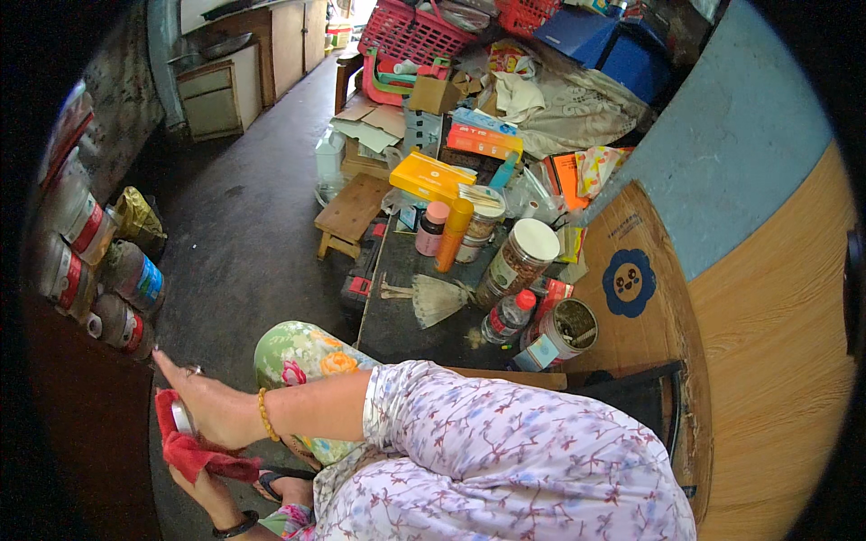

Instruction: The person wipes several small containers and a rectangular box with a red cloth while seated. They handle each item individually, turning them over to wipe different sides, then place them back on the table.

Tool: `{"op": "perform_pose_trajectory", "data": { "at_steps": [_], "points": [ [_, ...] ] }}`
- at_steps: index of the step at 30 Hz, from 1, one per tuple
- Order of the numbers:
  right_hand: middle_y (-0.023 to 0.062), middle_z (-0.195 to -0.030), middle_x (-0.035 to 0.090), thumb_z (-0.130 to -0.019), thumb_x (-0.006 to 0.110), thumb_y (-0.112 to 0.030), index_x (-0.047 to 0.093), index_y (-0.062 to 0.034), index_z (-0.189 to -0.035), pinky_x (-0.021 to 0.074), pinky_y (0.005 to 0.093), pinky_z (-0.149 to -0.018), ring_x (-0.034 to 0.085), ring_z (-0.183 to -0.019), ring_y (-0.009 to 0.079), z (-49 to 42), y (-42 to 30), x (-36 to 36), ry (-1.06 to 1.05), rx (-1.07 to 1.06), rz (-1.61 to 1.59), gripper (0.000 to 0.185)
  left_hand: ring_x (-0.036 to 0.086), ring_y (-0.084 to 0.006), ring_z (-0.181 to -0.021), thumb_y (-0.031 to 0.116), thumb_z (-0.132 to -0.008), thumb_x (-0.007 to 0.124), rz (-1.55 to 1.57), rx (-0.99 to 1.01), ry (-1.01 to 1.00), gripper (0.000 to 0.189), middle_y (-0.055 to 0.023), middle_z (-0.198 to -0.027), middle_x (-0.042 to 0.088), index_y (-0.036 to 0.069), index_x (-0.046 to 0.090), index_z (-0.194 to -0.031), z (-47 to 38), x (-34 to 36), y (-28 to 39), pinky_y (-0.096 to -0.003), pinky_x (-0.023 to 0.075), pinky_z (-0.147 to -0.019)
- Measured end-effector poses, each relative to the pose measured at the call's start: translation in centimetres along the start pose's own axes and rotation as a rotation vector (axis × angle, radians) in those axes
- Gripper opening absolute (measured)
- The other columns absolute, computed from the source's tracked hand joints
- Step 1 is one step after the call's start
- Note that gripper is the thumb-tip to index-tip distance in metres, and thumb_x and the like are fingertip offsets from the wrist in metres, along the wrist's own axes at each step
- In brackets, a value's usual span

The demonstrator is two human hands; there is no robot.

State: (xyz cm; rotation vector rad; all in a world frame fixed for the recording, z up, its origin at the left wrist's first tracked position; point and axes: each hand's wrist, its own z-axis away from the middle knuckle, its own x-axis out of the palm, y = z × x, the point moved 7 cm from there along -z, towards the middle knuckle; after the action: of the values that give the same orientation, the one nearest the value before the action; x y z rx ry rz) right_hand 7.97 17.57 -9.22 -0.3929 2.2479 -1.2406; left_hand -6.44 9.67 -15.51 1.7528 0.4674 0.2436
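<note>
My right hand (213,409), with a ring and a yellow beaded bracelet (266,416), is at the left, its palm against a small silver-white object (181,418). Most of that object is hidden by the hand and by a red cloth (196,454) wrapped about it. Below, my left hand (206,490), wearing a black bracelet (237,525), grips the cloth from underneath. My knee in flowered trousers (298,355) and a sandalled foot (291,488) show beyond my arms.
Stacked plastic jars (125,324) stand at the left. A dark table (399,338) carries a paper fan (440,301), a red-capped bottle (509,316), jars and boxes. Beside it are a wooden stool (352,206) and a cardboard sheet (649,351).
</note>
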Motion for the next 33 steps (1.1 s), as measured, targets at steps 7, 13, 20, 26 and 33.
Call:
{"op": "perform_pose_trajectory", "data": {
  "at_steps": [7, 13, 20, 26, 33],
  "points": [
    [0.036, -0.123, 0.051, -0.073, 0.07, 0.002, -0.013, 0.0077, -0.151, 0.0479, 0.0441, -0.096, 0.056, -0.113, 0.0473, -0.4, -0.2, -0.7, -0.073, 0.047, 0.156, 0.114, 0.06, -0.023, -0.105, 0.03, -0.09, 0.06, 0.091, 0.077, -0.075, 0.05, -0.0136, -0.118, 0.062, -0.006, 0.057, -0.124, 0.3, 0.2, 0.0, -0.033, 0.0477, -0.09],
    [0.0326, -0.117, 0.057, -0.073, 0.07, -0.004, -0.005, 0.0068, -0.153, 0.0503, 0.0474, -0.089, 0.061, -0.102, 0.0466, 1.8, -3.6, 1.5, -0.162, -0.293, 0.284, 0.111, 0.061, -0.0258, -0.112, 0.028, -0.096, 0.051, 0.294, -0.179, 0.133, 0.053, -0.0148, -0.129, 0.058, -0.004, 0.047, -0.138, -0.1, -3.2, -3.2, -0.0383, 0.0496, -0.096],
    [0.0247, -0.103, 0.057, -0.073, 0.069, -0.007, 0.005, -0.0001, -0.156, 0.0476, 0.0484, -0.08, 0.063, -0.089, 0.0414, 3.0, -5.7, 3.1, -0.395, -0.359, 0.312, 0.105, 0.06, -0.0245, -0.11, 0.035, -0.106, 0.031, 0.459, -0.303, -0.011, 0.052, -0.0138, -0.128, 0.058, -0.001, 0.048, -0.138, 0.2, -1.3, 0.6, -0.0383, 0.0492, -0.095],
    [0.0254, -0.105, 0.058, -0.073, 0.069, -0.008, 0.005, 0.0013, -0.156, 0.0493, 0.0472, -0.08, 0.063, -0.092, 0.0411, 3.6, -5.5, 4.3, -0.462, -0.313, 0.3, 0.105, 0.059, -0.0225, -0.114, 0.032, -0.107, 0.03, 0.445, -0.386, -0.058, 0.049, -0.0126, -0.13, 0.058, 0.0, 0.049, -0.138, -0.2, -0.8, 0.9, -0.0387, 0.0468, -0.099],
    [0.0289, -0.108, 0.063, -0.072, 0.072, -0.01, 0.003, 0.0061, -0.154, 0.0566, 0.0424, -0.079, 0.067, -0.093, 0.0396, 2.1, -1.5, 2.3, -0.094, -0.059, 0.433, 0.108, 0.058, -0.0223, -0.12, 0.027, -0.106, 0.04, 0.344, -0.291, 0.112, 0.042, -0.0114, -0.132, 0.058, 0.001, 0.05, -0.138, -0.4, 1.8, -0.1, -0.0374, 0.0459, -0.101]
  ]
}}
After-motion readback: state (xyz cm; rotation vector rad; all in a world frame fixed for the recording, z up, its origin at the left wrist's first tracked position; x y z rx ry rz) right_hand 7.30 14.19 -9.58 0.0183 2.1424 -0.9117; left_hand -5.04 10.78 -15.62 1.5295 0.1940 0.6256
